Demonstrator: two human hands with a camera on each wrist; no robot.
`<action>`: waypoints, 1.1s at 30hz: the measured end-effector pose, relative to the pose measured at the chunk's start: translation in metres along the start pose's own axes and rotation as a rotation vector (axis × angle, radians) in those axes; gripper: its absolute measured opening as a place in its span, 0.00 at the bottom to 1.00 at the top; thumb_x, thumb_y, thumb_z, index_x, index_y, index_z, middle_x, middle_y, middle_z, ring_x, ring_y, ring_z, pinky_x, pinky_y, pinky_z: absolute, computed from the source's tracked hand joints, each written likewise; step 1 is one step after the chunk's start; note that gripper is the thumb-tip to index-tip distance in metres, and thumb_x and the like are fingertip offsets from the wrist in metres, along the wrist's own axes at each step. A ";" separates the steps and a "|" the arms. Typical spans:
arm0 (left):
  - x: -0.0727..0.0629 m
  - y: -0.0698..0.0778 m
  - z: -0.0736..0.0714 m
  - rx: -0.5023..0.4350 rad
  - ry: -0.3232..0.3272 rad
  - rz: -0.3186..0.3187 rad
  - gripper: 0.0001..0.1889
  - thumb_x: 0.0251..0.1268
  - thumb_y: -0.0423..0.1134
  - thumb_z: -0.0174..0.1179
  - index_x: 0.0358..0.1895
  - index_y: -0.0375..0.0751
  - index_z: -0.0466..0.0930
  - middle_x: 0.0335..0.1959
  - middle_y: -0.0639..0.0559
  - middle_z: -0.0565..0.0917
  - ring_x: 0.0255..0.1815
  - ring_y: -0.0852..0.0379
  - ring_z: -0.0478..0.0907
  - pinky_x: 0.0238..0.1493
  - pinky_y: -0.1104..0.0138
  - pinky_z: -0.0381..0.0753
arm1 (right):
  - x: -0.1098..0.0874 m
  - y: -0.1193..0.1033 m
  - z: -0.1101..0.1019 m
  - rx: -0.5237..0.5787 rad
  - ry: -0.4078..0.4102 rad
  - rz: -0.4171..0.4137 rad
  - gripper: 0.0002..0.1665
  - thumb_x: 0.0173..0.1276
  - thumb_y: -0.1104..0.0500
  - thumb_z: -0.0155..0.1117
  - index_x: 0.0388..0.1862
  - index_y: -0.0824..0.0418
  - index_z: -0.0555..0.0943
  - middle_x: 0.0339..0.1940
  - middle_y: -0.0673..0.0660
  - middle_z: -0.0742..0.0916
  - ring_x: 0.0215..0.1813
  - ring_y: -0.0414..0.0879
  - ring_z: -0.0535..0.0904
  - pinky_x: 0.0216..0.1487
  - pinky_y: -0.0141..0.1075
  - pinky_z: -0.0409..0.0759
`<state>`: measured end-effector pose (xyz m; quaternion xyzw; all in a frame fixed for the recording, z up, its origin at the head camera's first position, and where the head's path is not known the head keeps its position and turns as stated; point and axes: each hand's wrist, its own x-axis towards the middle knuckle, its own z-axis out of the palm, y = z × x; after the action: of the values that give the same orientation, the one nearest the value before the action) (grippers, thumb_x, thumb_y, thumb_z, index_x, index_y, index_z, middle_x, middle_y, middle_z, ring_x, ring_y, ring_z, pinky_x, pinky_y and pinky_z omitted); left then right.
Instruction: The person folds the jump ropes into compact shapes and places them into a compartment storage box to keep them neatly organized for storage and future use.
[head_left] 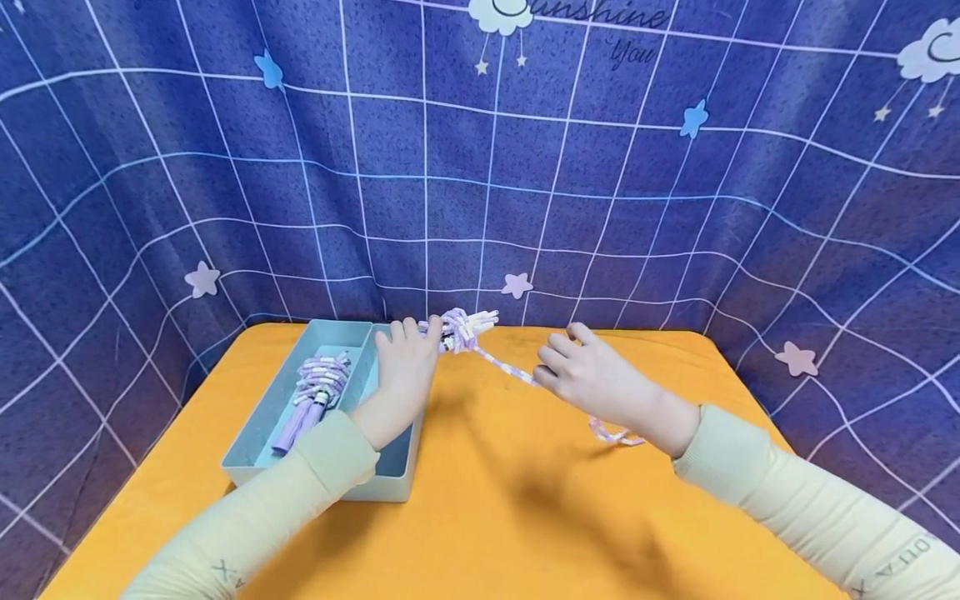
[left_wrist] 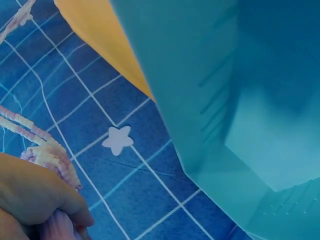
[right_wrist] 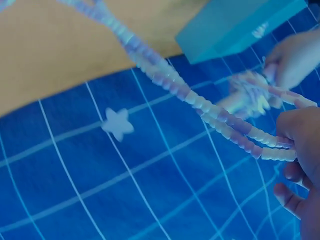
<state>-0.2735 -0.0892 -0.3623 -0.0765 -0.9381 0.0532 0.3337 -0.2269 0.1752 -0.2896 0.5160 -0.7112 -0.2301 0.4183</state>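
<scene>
Above the table my left hand (head_left: 405,362) grips the handle end of a purple-and-white beaded jump rope (head_left: 459,329), whose rope is wound in a bundle. In the left wrist view, its fingers curl round a lilac handle (left_wrist: 57,227). My right hand (head_left: 588,371) pinches a doubled length of the same rope, stretched between the hands. The beaded strands (right_wrist: 187,95) pass through the right fingers, and the loose part hangs below as a loop (head_left: 615,435). Another wound jump rope (head_left: 321,387) with lilac handles lies in the left compartment of the box.
A light blue divided box (head_left: 378,490) stands on the left of the orange-covered table (head_left: 480,533), under my left forearm. A dark blue curtain (head_left: 465,208) with a white grid and stars hangs behind and at both sides.
</scene>
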 end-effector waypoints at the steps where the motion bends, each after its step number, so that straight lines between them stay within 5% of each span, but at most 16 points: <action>1: 0.000 0.002 -0.001 0.006 0.017 0.007 0.15 0.66 0.32 0.46 0.56 0.44 0.68 0.35 0.37 0.75 0.38 0.40 0.71 0.36 0.52 0.68 | 0.003 0.003 -0.003 -0.012 0.010 -0.006 0.13 0.70 0.59 0.46 0.27 0.59 0.75 0.25 0.53 0.74 0.31 0.48 0.67 0.39 0.42 0.67; 12: -0.006 0.025 -0.010 0.002 0.091 0.138 0.15 0.68 0.32 0.35 0.49 0.46 0.69 0.30 0.39 0.74 0.31 0.44 0.70 0.30 0.57 0.64 | 0.025 0.034 -0.026 -0.060 0.076 -0.030 0.17 0.72 0.61 0.44 0.23 0.58 0.73 0.25 0.53 0.71 0.31 0.50 0.66 0.41 0.43 0.68; 21: -0.010 0.040 -0.019 0.007 0.256 0.356 0.11 0.62 0.34 0.40 0.41 0.49 0.72 0.25 0.46 0.73 0.29 0.49 0.70 0.27 0.63 0.60 | 0.037 0.060 -0.037 -0.098 0.101 -0.006 0.17 0.69 0.71 0.38 0.23 0.60 0.70 0.23 0.54 0.71 0.30 0.50 0.66 0.40 0.43 0.67; 33: -0.012 0.050 -0.030 -0.073 0.308 0.650 0.13 0.64 0.36 0.40 0.45 0.52 0.73 0.31 0.48 0.74 0.31 0.51 0.69 0.30 0.64 0.61 | 0.045 0.078 -0.037 -0.092 0.118 0.005 0.15 0.68 0.71 0.42 0.24 0.61 0.72 0.20 0.54 0.71 0.29 0.50 0.66 0.40 0.43 0.67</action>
<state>-0.2397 -0.0404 -0.3544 -0.3899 -0.8048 0.1107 0.4338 -0.2438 0.1655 -0.1940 0.5071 -0.6753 -0.2308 0.4832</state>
